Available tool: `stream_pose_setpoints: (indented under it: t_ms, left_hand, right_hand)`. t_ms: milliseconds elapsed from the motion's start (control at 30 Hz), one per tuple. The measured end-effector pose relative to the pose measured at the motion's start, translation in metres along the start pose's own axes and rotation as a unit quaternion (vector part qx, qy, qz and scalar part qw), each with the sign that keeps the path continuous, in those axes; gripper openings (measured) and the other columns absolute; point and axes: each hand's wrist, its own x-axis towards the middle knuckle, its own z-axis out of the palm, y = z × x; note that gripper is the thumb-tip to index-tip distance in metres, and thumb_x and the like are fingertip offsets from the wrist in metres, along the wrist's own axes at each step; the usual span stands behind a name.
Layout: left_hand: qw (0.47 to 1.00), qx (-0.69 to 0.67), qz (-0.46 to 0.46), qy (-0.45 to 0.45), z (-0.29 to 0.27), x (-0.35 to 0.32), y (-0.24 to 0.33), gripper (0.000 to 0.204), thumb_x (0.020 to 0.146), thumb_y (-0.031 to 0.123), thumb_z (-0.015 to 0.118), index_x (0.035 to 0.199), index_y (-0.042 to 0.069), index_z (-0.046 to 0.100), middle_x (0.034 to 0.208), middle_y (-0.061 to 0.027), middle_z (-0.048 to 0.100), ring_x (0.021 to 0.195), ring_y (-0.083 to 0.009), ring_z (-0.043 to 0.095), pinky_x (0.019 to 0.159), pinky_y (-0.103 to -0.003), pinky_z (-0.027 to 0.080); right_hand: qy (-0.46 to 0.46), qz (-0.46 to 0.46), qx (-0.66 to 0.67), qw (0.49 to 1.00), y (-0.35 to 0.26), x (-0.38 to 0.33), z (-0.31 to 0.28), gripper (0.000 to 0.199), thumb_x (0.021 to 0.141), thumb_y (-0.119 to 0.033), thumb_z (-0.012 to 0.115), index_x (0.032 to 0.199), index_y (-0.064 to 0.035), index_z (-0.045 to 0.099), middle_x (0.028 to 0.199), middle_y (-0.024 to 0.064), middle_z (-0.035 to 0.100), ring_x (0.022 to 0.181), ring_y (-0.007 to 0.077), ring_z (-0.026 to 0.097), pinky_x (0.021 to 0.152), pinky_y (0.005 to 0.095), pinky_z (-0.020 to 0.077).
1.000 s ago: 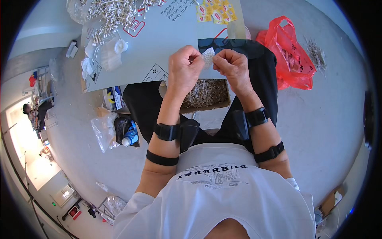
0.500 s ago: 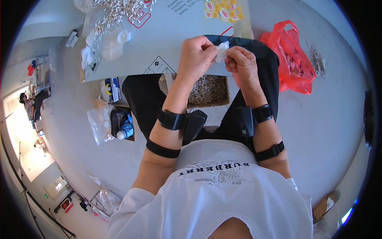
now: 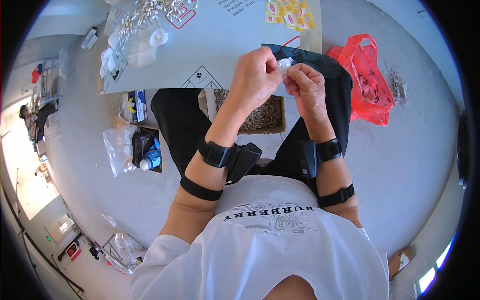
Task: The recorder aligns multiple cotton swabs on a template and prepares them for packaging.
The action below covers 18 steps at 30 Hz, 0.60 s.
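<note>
Over the near edge of the table, my left hand (image 3: 257, 77) and my right hand (image 3: 306, 86) meet fingertip to fingertip. Between them is a small clear, crumpled plastic bag (image 3: 285, 63) with something whitish showing through; its contents are too small to make out. Both hands pinch the bag, the left from its left side and the right at its lower right. Below my wrists, between my knees, a cardboard box (image 3: 283, 119) holds a mass of thin brownish-white sticks. A loose pile of cotton swabs (image 3: 150, 17) lies at the table's far left.
The grey-white tabletop (image 3: 220, 45) carries a stack of clear plastic bags (image 3: 142, 51) and yellow printed packets (image 3: 290, 14). A red plastic bag (image 3: 370, 87) sits on the floor at right. Left of my knee, a box holds a blue-and-white bottle (image 3: 151, 156). Another person (image 3: 35, 120) is far left.
My hands have shifted slightly right with the bag, and it is now more bunched between my fingers. My left hand has turned a little, its knuckles higher. The whole view has shifted slightly.
</note>
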Motion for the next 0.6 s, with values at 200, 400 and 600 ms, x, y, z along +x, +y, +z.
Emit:
stream_pose_setpoints:
  t_ms: [200,400,600]
  left_hand:
    - [1.000,0.019,-0.003,0.020,-0.001,-0.001,-0.003,0.010,0.073,-0.007,0.062,0.075,0.000,0.055,0.063,-0.0044,0.056,0.059,-0.0099,0.052,0.054,-0.027,0.045]
    - [0.992,0.074,0.091,0.040,-0.005,0.000,-0.006,0.011,0.072,-0.010,0.059,0.077,-0.001,0.057,0.066,-0.0075,0.056,0.060,-0.0163,0.055,0.056,-0.029,0.045]
    - [0.991,0.089,0.102,0.023,-0.011,0.000,-0.005,0.013,0.073,-0.010,0.060,0.081,-0.001,0.063,0.074,-0.0092,0.059,0.063,-0.0191,0.060,0.057,-0.031,0.047]
  right_hand:
    - [0.009,-0.012,-0.023,1.000,0.004,-0.003,0.004,0.014,0.088,-0.005,0.064,0.075,-0.0010,0.063,0.067,0.0044,0.062,0.054,0.0049,0.049,0.049,0.0196,0.0370]
    - [0.030,-0.031,-0.030,0.999,0.009,-0.003,0.011,0.013,0.086,-0.003,0.065,0.073,-0.0002,0.062,0.064,0.0020,0.058,0.055,0.0056,0.050,0.050,0.0203,0.0371]
    - [0.045,-0.031,-0.013,0.998,0.013,-0.003,0.017,0.015,0.087,-0.004,0.066,0.073,0.0002,0.062,0.065,0.0015,0.058,0.056,0.0058,0.050,0.051,0.0204,0.0373]
